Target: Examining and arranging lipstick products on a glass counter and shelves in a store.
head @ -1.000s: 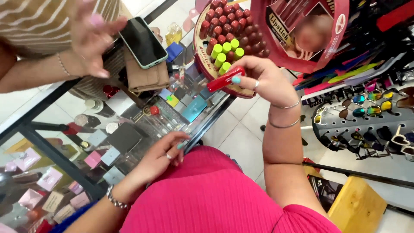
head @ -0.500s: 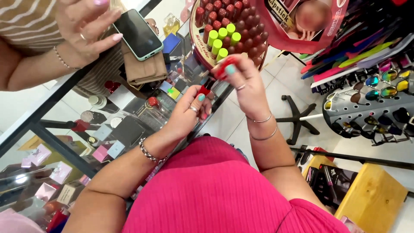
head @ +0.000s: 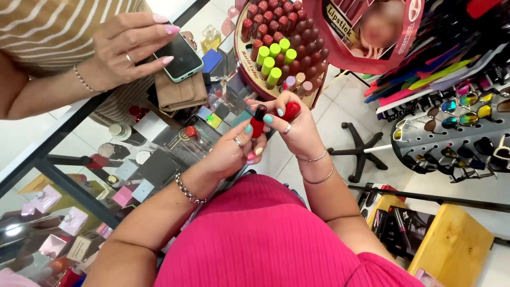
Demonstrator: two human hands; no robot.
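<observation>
We noted the left hand (head: 231, 151) pinching a red lipstick tube (head: 257, 123), black tip up, in a closed grip. The right hand (head: 295, 125) curled tight around its glossy red cap (head: 291, 110). Both were above the glass counter (head: 159, 154), just below a round display (head: 276, 48) of dark red and lime-green tubes.

Both hands (head: 265, 138) raised, fingers (head: 254, 139) pinched.

Lipstick tube (head: 257, 123) – glossy red plastic; counter (head: 79, 119) – smooth glass, metal frame.
</observation>
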